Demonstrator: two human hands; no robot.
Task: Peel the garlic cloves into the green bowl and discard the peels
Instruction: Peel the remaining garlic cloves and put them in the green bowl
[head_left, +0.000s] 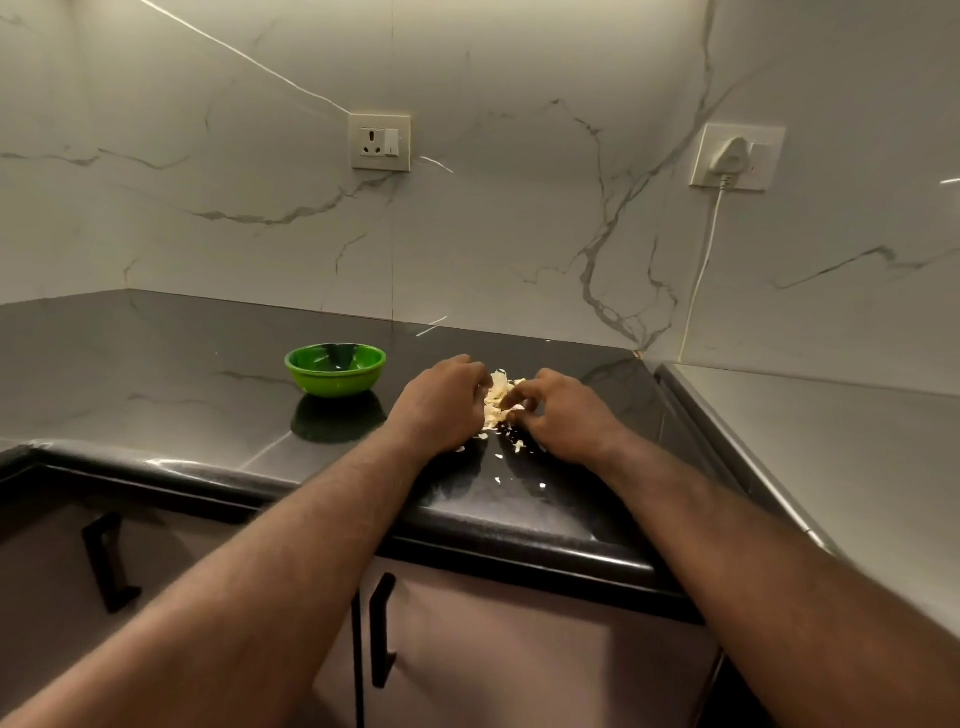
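Cleanup step, we reckon: right hand (563, 415) pinches the peel pile (497, 396) toward the counter's (171, 358) right end, left hand (441, 402) curled against it, grip hidden, green bowl (335, 370) well left; next we scoop it up to discard.

Dark countertop (156, 374), veined marble wall (519, 208), wall socket (380, 143), white plug (735, 154) and cord (701, 270), black cabinet handles (382, 631)

We see a dark, glossy surface (182, 364) with pale veining, wrapping an inner corner. On it stands a green bowl (335, 383), upright, to the left of a heap of garlic peels (500, 395). Nearer the rounded front edge we find small loose flakes (519, 446), scattered well apart from the bowl.
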